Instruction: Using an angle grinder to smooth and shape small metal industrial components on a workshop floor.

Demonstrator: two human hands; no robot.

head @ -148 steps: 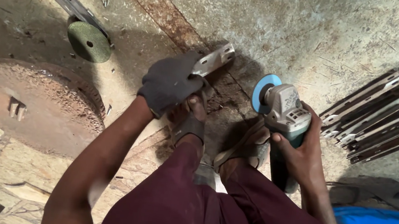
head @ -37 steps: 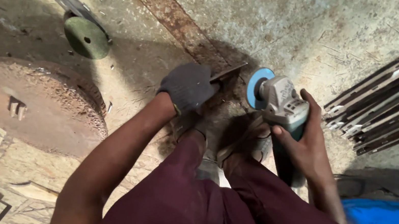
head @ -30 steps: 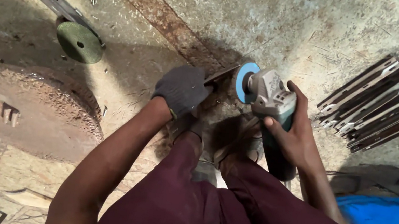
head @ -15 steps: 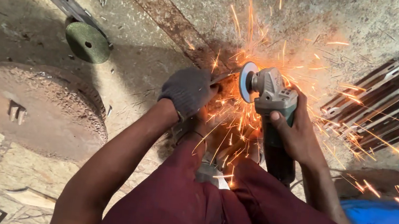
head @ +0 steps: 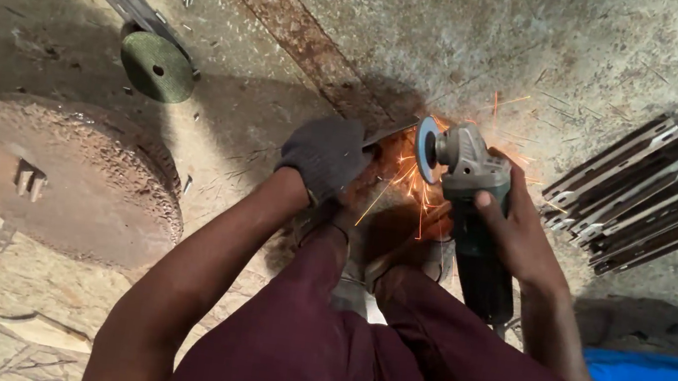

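Right hand (head: 525, 237) wrapped its fingers around the grey-and-black angle grinder (head: 470, 199). Gloved left hand (head: 326, 156) clamped a thin flat metal strip (head: 388, 132) on the concrete floor (head: 463, 41); sparks flew. Beyond, stacked metal brackets (head: 649, 192).

Head view, looking down. The gloved left hand (head: 326, 156) grips a narrow metal strip (head: 388, 133) on the concrete floor (head: 464, 32). The bare right hand (head: 517, 231) holds an angle grinder (head: 473, 199), its blue-guarded disc (head: 426, 150) against the strip, throwing orange sparks (head: 409, 187). Left: rusty round plate (head: 66, 176), green disc (head: 157, 67). Right: stacked metal strips (head: 652, 197).
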